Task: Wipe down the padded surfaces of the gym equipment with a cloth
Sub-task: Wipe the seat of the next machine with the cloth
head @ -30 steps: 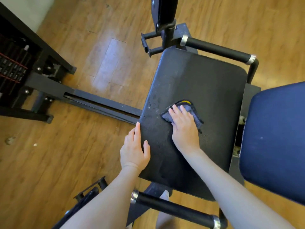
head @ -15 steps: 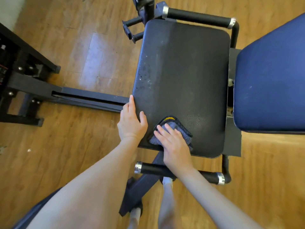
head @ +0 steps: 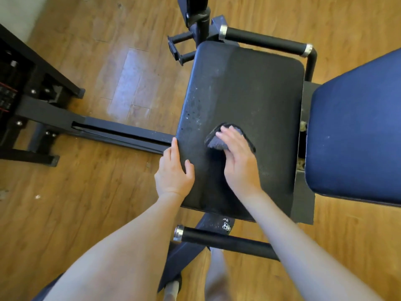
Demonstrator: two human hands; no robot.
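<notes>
A black padded seat (head: 256, 90) fills the middle of the view, speckled with droplets and pale marks along its left side. My right hand (head: 239, 161) presses a folded grey cloth (head: 216, 141) flat on the seat's left-centre, fingers straight over it. My left hand (head: 173, 172) rests on the seat's left edge, thumb on top of the pad and fingers along the side. A blue padded backrest (head: 355, 131) lies to the right.
Black foam-covered handles run along the far side (head: 263, 42) and near side (head: 225, 241) of the seat. The machine's dark frame rail (head: 121, 133) and weight stack (head: 13, 88) stand at the left on a wooden floor (head: 91, 192). My feet show below.
My right hand has slid the cloth from the seat's near edge back up toward its middle. The left hand has stayed on the seat's left edge.
</notes>
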